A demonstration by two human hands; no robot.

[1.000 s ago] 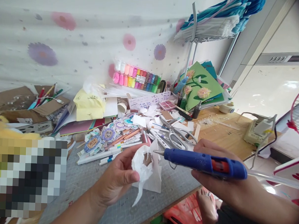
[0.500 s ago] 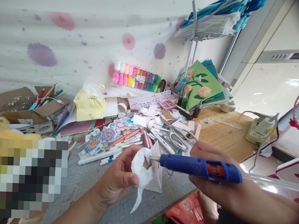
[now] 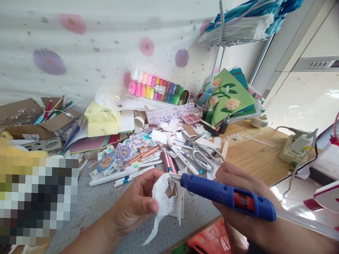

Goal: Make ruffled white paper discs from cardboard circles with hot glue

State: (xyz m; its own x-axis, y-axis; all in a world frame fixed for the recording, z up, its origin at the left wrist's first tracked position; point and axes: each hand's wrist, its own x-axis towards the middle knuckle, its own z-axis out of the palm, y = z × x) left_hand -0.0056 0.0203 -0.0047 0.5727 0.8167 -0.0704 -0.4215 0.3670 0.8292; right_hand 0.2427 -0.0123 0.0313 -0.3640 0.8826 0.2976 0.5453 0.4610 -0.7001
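Note:
Between the thumb and fingers of my left hand (image 3: 135, 204) is a crumpled white paper piece (image 3: 163, 201), with a brown patch at its middle and a thin strip hanging down. My right hand (image 3: 236, 197) is wrapped round a blue hot glue gun (image 3: 225, 195), held level, with a clear glue stick (image 3: 308, 223) jutting from its back end. The gun's metal nozzle is at the upper edge of the white paper; whether it touches cannot be made out. Behind the piece, a flat white sheet (image 3: 180, 202) shows partly.
Markers (image 3: 136, 175), scissors (image 3: 203, 153) and paper scraps cover the grey cutting mat (image 3: 98, 210). Farther back stand a tray of coloured clay (image 3: 157, 87) and a yellow packet (image 3: 102, 118). A cardboard box (image 3: 57, 118) is at left, a power strip (image 3: 296, 147) at right.
The glue gun has tilted, its rear end lower and its nozzle slightly higher on the paper. My left hand and the paper piece have shifted a little right. A second thin strip now hangs at right.

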